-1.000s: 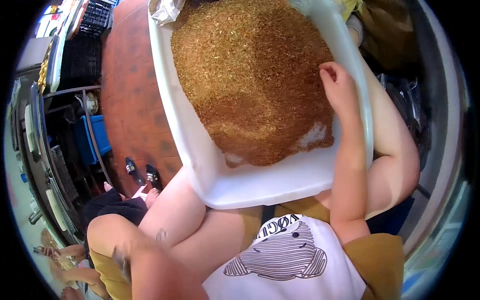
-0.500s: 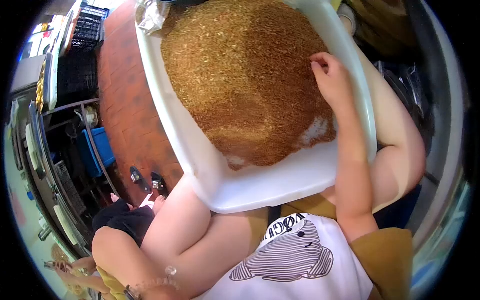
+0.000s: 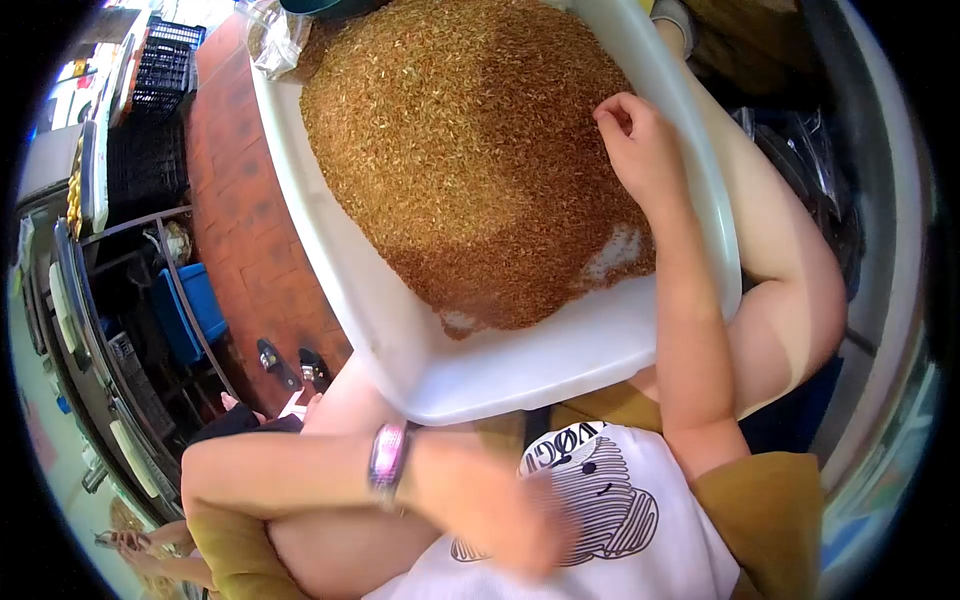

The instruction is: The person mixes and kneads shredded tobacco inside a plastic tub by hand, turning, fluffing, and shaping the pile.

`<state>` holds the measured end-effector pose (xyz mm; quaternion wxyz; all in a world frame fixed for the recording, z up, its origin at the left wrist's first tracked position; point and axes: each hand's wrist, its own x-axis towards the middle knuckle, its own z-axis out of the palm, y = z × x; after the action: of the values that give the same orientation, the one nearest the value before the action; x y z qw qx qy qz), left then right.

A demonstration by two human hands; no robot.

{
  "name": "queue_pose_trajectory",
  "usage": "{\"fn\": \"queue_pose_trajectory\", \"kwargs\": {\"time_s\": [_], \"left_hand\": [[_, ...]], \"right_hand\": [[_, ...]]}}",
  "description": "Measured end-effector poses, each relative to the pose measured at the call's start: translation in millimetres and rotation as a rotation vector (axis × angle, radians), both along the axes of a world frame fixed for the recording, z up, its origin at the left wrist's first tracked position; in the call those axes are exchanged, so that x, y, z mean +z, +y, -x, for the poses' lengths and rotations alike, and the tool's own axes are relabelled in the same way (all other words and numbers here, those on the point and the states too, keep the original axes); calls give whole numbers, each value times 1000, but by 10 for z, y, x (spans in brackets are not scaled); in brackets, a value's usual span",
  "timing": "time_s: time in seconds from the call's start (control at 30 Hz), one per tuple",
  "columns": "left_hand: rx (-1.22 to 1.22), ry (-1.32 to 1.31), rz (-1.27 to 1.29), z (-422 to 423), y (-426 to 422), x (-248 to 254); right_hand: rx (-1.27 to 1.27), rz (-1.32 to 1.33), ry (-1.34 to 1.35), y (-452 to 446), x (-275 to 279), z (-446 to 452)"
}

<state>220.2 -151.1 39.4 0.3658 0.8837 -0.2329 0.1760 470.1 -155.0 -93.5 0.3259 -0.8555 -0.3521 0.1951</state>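
Note:
A big white plastic tub [image 3: 545, 375] rests on my lap, holding a wide heap of brown, dried, flaky bits [image 3: 440, 150] whose kind I cannot make out. My right hand [image 3: 640, 145] hovers at the heap's right side, thumb and fingertips pinched together. Anything between those fingertips is too small to see. Across the front of my white shirt [image 3: 625, 500], my left hand [image 3: 500, 510] is smeared by motion, so its fingers do not show clearly. A lit wristband [image 3: 387, 462] is on that wrist.
At the tub's far left corner are a clear plastic bag [image 3: 277, 45] and a dark green bowl [image 3: 325, 6]. Left of the red tiled floor [image 3: 250, 200] stand black crates [image 3: 165, 60] and a blue bin [image 3: 190, 312]. Another person's hands [image 3: 130, 545] show at lower left.
My left hand has swung from the lower left to the front of my shirt. My right hand stays pinched over the heap. The view has shifted slightly.

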Motion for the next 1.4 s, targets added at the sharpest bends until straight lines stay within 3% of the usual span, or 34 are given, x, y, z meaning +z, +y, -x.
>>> {"fn": "queue_pose_trajectory", "kwargs": {"time_s": [0.13, 0.27, 0.37, 0.43, 0.5, 0.57, 0.6, 0.67, 0.77, 0.83, 0.93, 1.07, 1.17, 1.23, 1.3, 1.4], "left_hand": [[335, 888, 155, 77, -13, -790], [398, 1513, -149, 149, 227, -1250], [363, 1572, -102, 400, 222, -1712], [194, 1436, -267, 591, 171, -2109], [-48, 1303, -447, 554, 232, -2187], [373, 1736, 181, 464, 263, -2203], [596, 1898, 527, 439, 271, -2219], [636, 1884, 586, 447, 264, -2326], [809, 1862, 786, 453, 158, -2421], [1078, 1817, 1066, 340, 77, -2231], [911, 1882, 1083, 368, 114, -2382], [1021, 1749, 1375, 253, 84, -2133], [1098, 1724, 1503, 195, 66, -2126], [1092, 1662, 1624, 198, 37, -2118], [1135, 1571, 1619, 83, 74, -1775], [1053, 1533, 1697, 87, 101, -1707]], "right_hand": [[10, 452, -49, -34, 165, 7], [176, 903, 1, -82, 59, -21], [388, 1195, 125, -63, -104, 9], [573, 1328, 144, -24, -134, 103], [687, 1394, 161, -38, -305, 191], [770, 1444, 200, -57, -407, 278], [752, 1523, 358, -80, -528, 305], [704, 1669, 681, -122, -765, 361], [747, 1620, 813, -177, -834, 438], [713, 1590, 887, -217, -917, 425], [647, 1500, 1042, -255, -963, 397], [385, 1309, 1374, -336, -988, 405], [42, 1267, 1567, -344, -1019, 457], [64, 1182, 1735, -392, -1017, 490], [58, 1079, 1931, -467, -1209, 485], [19, 1002, 1806, -467, -1173, 574]]}}
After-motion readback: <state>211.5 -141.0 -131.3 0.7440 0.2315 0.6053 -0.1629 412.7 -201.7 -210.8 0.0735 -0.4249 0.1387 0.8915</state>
